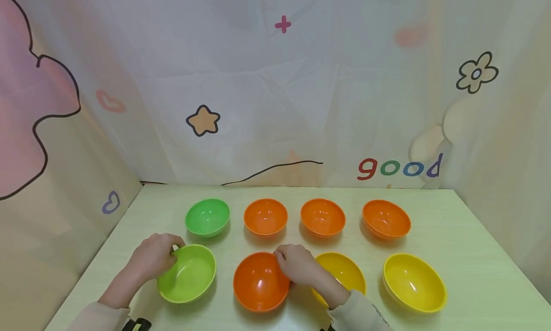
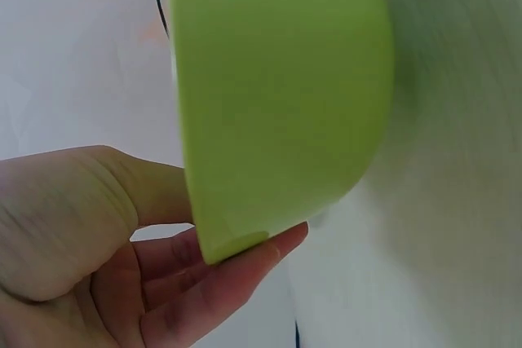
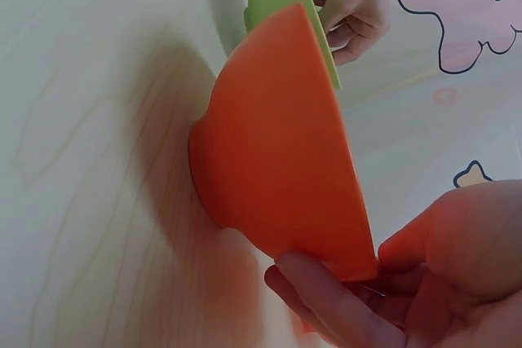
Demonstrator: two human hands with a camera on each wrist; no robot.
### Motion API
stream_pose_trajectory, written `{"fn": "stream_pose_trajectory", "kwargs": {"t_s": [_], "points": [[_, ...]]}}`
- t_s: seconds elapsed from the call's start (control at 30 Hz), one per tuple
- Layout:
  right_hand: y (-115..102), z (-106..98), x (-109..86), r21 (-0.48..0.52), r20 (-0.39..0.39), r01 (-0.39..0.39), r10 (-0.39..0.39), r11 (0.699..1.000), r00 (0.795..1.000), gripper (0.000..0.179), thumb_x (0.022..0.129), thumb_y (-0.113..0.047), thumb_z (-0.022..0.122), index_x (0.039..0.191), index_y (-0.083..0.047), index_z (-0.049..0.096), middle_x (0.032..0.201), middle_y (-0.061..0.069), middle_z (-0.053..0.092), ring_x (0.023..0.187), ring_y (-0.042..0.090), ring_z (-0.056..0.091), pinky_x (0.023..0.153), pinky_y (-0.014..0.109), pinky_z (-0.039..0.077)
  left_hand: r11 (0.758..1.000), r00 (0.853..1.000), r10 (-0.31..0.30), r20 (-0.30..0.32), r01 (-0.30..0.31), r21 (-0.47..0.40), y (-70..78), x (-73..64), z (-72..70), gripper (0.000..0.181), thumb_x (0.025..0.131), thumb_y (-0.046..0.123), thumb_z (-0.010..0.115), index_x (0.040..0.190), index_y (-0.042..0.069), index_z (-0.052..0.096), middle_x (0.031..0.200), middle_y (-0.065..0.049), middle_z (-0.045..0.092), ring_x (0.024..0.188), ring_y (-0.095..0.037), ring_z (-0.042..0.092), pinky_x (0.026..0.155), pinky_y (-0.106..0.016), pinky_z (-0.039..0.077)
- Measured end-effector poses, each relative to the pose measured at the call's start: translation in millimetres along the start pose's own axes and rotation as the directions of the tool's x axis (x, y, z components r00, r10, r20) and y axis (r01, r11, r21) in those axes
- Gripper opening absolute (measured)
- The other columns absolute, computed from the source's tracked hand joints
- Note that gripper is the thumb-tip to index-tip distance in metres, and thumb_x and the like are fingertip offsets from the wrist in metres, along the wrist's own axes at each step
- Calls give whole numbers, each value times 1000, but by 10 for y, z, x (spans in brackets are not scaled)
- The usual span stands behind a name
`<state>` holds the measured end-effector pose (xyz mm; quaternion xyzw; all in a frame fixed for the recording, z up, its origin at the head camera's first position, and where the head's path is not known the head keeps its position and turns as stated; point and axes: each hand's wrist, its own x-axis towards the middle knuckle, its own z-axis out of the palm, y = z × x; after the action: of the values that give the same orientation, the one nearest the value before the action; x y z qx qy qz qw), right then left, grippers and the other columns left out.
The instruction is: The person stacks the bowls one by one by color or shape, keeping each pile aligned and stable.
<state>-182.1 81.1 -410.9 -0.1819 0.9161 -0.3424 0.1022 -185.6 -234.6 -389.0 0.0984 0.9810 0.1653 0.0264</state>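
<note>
In the head view my left hand pinches the upper left rim of a light green bowl at the front left. The left wrist view shows the thumb inside that bowl and the fingers against its outer wall. My right hand grips the upper right rim of a darker orange bowl, just right of the light green one. In the right wrist view the orange bowl stands upright, with fingers under its rim. The right forearm partly hides a yellow bowl.
Behind stands a row: a green bowl and three orange bowls, the left one, the middle one and the right one. Another yellow bowl is at the front right. A printed curtain borders the pale table.
</note>
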Motion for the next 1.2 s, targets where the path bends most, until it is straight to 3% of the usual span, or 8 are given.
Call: {"fn": "stream_pose_trajectory", "kwargs": {"t_s": [0.5, 0.7, 0.83, 1.2], "points": [[11, -1, 15, 8, 4, 0, 0, 1000, 1000, 24, 93, -10, 44, 91, -4, 67, 63, -2, 49, 44, 9, 46, 42, 22, 42, 997, 997, 79, -25, -78, 16, 241, 65, -194, 28, 70, -8, 59, 91, 7, 71, 72, -3, 64, 64, -14, 57, 51, -27, 46], [12, -5, 9, 29, 20, -16, 16, 999, 1000, 23, 93, -10, 45, 92, -3, 66, 64, -1, 50, 43, 10, 47, 41, 21, 44, 994, 994, 106, -23, -105, 36, 395, 101, -249, 25, 71, -7, 60, 91, 6, 71, 73, -4, 65, 66, -16, 59, 53, -29, 48], [13, -4, 10, 39, 30, -24, 23, 999, 999, 22, 93, -9, 45, 95, -3, 66, 66, 0, 51, 43, 10, 48, 40, 20, 44, 990, 989, 139, -41, -138, 36, 506, 113, -273, 27, 70, -7, 58, 89, 7, 71, 68, -2, 62, 61, -14, 53, 50, -26, 43], [12, -9, 11, 7, 12, -2, 2, 1000, 1000, 22, 93, -8, 45, 94, -3, 67, 63, -1, 50, 43, 9, 46, 42, 22, 43, 985, 984, 173, -42, -173, 8, 821, 173, -269, 25, 71, -7, 59, 87, 10, 70, 67, 0, 60, 60, -13, 51, 50, -25, 41]]}}
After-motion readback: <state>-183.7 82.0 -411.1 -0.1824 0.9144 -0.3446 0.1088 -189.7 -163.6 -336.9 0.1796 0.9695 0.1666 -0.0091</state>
